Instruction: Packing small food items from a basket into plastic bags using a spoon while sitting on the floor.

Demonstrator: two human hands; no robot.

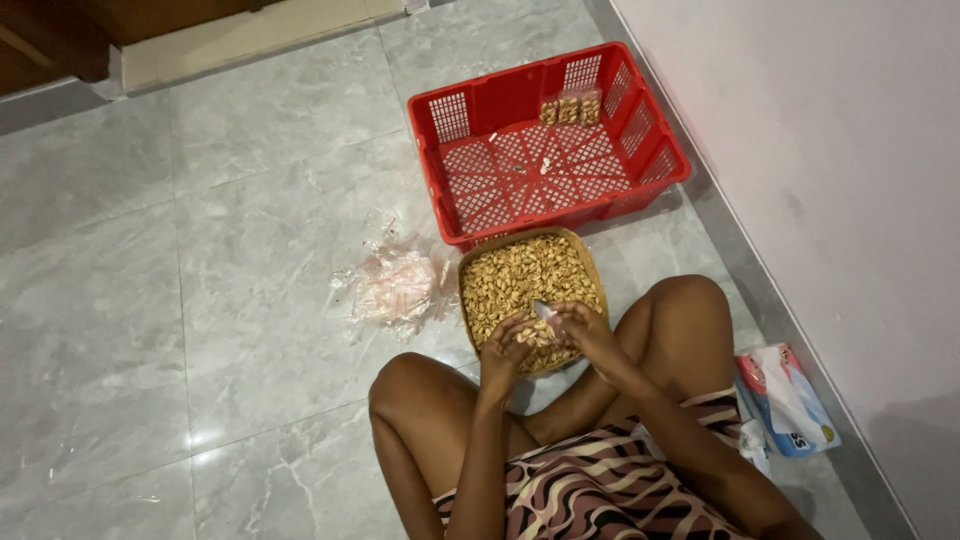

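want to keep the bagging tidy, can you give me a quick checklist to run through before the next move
1. Small clear bag held between both hands: ok.
2. Left hand over the nuts, some cupped in it: ok.
3. Right hand pinching the bag: ok; whether its mouth is open: cannot tell.
4. Woven tray of nuts within reach: ok.
5. Red crate has room, few filled packets at its back wall: ok.
6. Spare bags loose on the floor: not ok.

A small clear bag (544, 311) is held upright over a shallow tray of peanuts (520, 277).
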